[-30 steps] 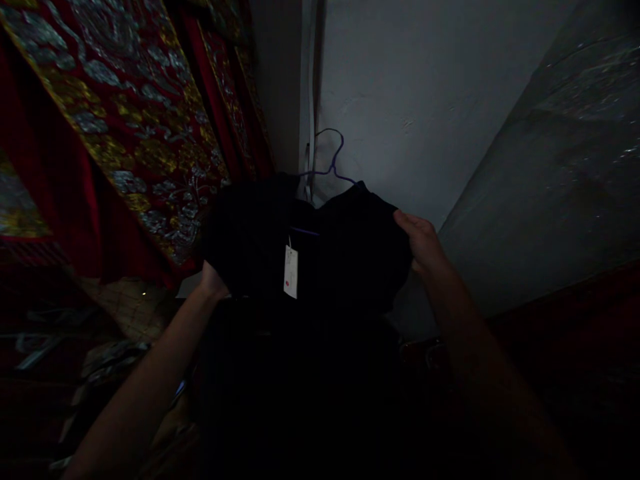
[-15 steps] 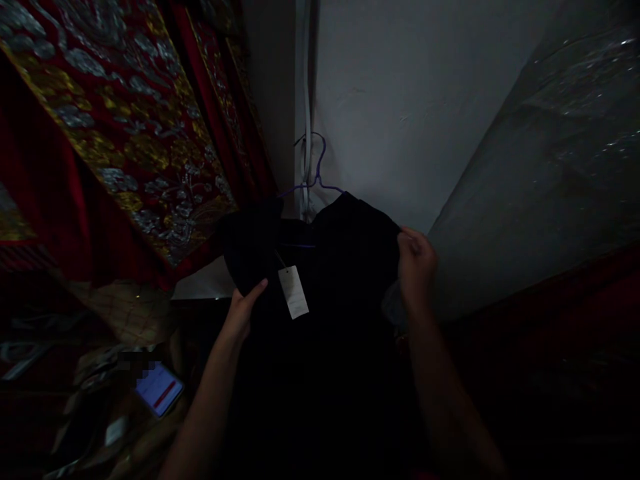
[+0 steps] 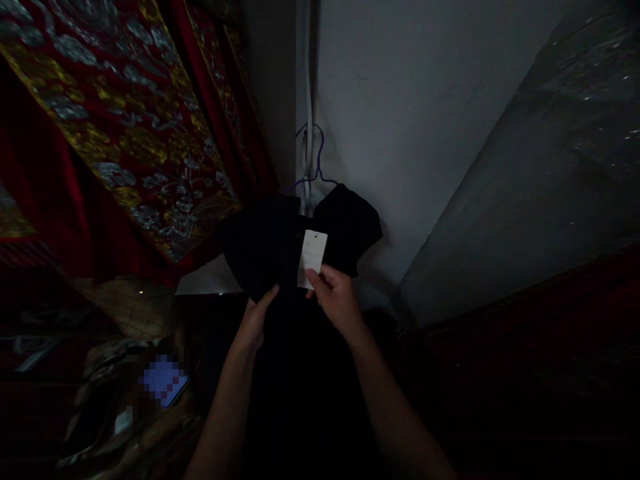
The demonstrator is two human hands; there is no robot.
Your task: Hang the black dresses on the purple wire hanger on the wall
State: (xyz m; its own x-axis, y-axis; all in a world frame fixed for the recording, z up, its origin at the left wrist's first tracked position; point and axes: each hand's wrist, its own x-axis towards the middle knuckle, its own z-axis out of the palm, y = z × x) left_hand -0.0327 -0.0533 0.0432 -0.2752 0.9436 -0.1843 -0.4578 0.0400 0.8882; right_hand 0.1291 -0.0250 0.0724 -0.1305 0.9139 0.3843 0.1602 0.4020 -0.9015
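A dark garment (image 3: 345,220) with short sleeves hangs on a thin purple hanger (image 3: 318,172) against the wall. My right hand (image 3: 336,293) pinches the lower end of a white tag (image 3: 314,250), which lies in front of the garment's neck area. On the left side of the garment, my left hand (image 3: 256,323) grips the cloth, thumb in front and the other fingers mostly hidden behind. The lower part of the garment is lost in darkness.
Red cloth with gold and silver embroidery (image 3: 145,140) hangs at the left. Pale cables (image 3: 308,80) run down the wall beside the hanger hook. A clear plastic sheet (image 3: 525,173) covers the right side. At lower left lies a lit phone (image 3: 173,390) among dim clutter.
My right hand has let go of the garment's right sleeve, moved left and taken hold of the tag. The tag is raised and tilted the other way. My left hand keeps its grip.
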